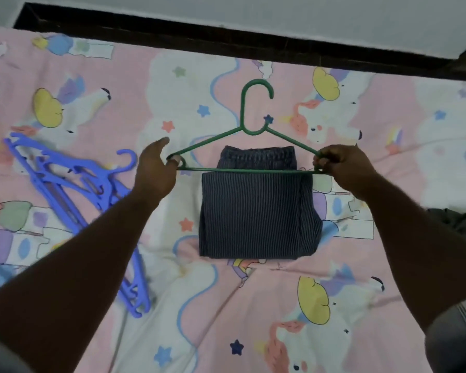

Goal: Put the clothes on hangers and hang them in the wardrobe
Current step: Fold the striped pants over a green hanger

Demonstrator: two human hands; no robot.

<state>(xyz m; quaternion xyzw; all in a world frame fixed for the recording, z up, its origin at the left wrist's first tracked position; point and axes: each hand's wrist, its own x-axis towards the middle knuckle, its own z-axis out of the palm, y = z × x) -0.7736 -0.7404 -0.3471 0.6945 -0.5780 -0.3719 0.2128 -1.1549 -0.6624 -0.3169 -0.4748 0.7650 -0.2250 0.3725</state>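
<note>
Head view, dark garment [455, 219] cut off right

Both arms stretched fwd. Left hand [154, 170] half-open, one finger hooked round sth; right hand [342, 164] curled, fingers [324, 160] pinching.

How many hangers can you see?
At least 3: one green hanger held in both hands with the dark pants, and a blue pile on the left, where overlapping hides the exact count.

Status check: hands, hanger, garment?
Left hand and right hand grip the ends of the green hanger. Striped garment folded over its bar, above the bed. Blue hangers lie left, clear.
</note>
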